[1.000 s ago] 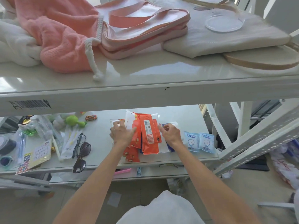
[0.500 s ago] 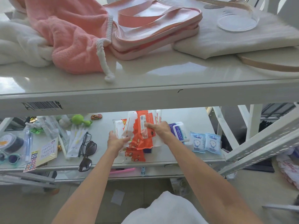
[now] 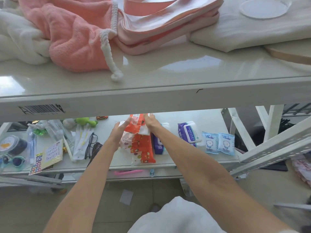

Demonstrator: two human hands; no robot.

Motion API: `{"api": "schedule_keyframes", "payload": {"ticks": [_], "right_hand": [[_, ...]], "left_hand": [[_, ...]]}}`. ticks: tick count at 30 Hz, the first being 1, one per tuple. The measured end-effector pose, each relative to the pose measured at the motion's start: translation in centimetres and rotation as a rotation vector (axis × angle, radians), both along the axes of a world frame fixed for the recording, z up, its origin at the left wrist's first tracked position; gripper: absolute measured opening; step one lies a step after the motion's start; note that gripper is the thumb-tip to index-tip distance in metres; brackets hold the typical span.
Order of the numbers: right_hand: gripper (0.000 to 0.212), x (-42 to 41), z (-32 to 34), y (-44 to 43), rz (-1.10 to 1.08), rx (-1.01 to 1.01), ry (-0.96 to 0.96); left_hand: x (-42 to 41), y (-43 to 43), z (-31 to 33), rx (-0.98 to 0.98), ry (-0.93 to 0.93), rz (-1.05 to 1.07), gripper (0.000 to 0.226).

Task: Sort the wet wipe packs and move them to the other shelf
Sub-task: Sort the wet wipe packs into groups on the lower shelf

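Both my hands hold a bundle of orange and white wet wipe packs lifted off the lower shelf, its top hidden behind the upper shelf's front edge. My left hand grips the bundle's left side and my right hand its right side. Under the bundle lie orange cartoon-print packs and a pale patterned pack. A purple pack, a purple pack with a white lid and two small blue packs lie to the right.
The upper shelf carries a pink towel, a pink bag, white cloth and a clear lid. Left on the lower shelf lie glasses, a green toy, a sticker card and sunglasses. A slanted white brace stands right.
Both hands have raised the bundle of orange and white packs from the lower shelf up toward the upper shelf's edge. The packs beneath and the purple packs are now uncovered.
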State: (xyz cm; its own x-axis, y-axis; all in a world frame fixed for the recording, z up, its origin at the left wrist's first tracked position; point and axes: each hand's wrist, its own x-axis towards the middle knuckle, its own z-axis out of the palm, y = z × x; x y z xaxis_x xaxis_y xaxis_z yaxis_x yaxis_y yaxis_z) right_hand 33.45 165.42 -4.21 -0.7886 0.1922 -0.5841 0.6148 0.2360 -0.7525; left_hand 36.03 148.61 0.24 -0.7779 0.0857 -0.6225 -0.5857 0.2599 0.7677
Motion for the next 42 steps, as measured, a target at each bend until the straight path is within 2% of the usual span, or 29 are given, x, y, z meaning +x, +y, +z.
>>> {"api": "schedule_keyframes", "payload": {"ticks": [2, 4, 6, 7, 10, 12, 14, 15, 16, 18, 20, 24, 27, 29, 31, 32, 34, 36, 37, 38, 39, 42], "right_hand": [[0.074, 1.0, 1.4, 1.2, 0.064, 0.242, 0.023], [0.061, 3.1, 1.9, 2.6, 0.055, 0.422, 0.039], [0.049, 5.2, 1.1, 3.8, 0.006, 0.558, 0.006], [0.057, 6.4, 0.6, 4.1, 0.002, 0.583, -0.027], [0.097, 9.0, -1.4, 3.9, 0.03, 0.565, -0.104], [0.098, 9.8, -2.4, 3.7, 0.023, 0.521, -0.108], [0.089, 10.2, -2.9, 3.9, 0.012, 0.472, -0.074], [0.086, 10.4, -2.8, 4.0, 0.013, 0.456, -0.062], [0.084, 10.5, -2.8, 4.2, 0.014, 0.445, -0.057], [0.083, 11.0, -2.7, 4.6, 0.023, 0.438, -0.063], [0.082, 11.5, -2.6, 5.0, 0.034, 0.426, -0.07], [0.079, 12.7, -2.9, 5.9, 0.04, 0.385, -0.053], [0.071, 13.4, -2.8, 6.4, 0.019, 0.345, -0.017], [0.058, 13.7, -2.9, 6.8, -0.034, 0.261, 0.035], [0.048, 13.9, -2.9, 7.3, -0.09, 0.163, 0.089], [0.045, 14.2, -2.6, 7.4, -0.106, 0.106, 0.121], [0.05, 14.5, -2.3, 8.0, -0.115, -0.012, 0.167], [0.037, 14.9, -1.7, 8.8, -0.037, -0.08, 0.178], [0.022, 15.0, -1.3, 9.3, 0.036, -0.069, 0.177], [0.018, 15.1, -1.0, 10.0, 0.086, -0.027, 0.188], [0.022, 15.1, -1.0, 10.7, 0.087, 0.054, 0.224], [0.017, 15.5, -1.3, 12.8, -0.167, 0.489, 0.389]], "left_hand": [[-1.4, 0.1, -0.9, -0.212, 0.073, -0.099, 0.111], [-2.5, 0.4, -2.0, -0.269, 0.088, -0.134, 0.112], [-3.2, 1.1, -2.4, -0.31, 0.125, -0.071, 0.102], [-3.3, 1.6, -2.1, -0.348, 0.159, -0.018, 0.091], [-3.0, 3.6, -1.3, -0.568, 0.31, 0.08, 0.061], [-2.2, 4.8, -0.9, -0.784, 0.609, -0.043, 0.05], [-1.4, 5.8, -1.1, -0.881, 0.972, -0.323, 0.042], [-1.2, 6.2, -1.6, -0.886, 1.073, -0.489, 0.041], [-0.9, 6.7, -2.1, -0.896, 1.096, -0.626, 0.042], [-0.8, 6.9, -3.0, -0.969, 0.952, -0.742, 0.047], [-1.2, 6.3, -3.6, -1.016, 0.834, -0.759, 0.051], [-3.8, 5.3, -3.5, -1.037, 0.756, -0.762, 0.043], [-4.0, 6.1, -2.4, -1.092, 0.795, -0.748, 0.052], [-1.7, 7.8, -1.5, -0.968, 0.914, -0.669, 0.053], [1.8, 10.1, -1.5, -0.766, 0.892, -0.536, 0.037], [3.7, 11.1, -1.9, -0.69, 0.807, -0.471, 0.039], [6.5, 12.5, -3.2, -0.561, 0.512, -0.326, 0.061], [7.4, 13.0, -4.8, -0.331, 0.234, -0.166, 0.075], [7.4, 12.9, -5.5, -0.239, 0.166, -0.104, 0.075], [7.4, 12.8, -5.9, -0.212, 0.154, -0.077, 0.073], [7.4, 12.8, -6.2, -0.226, 0.169, -0.071, 0.071], [7.2, 13.2, -6.3, -0.267, 0.233, -0.091, 0.063]]}}
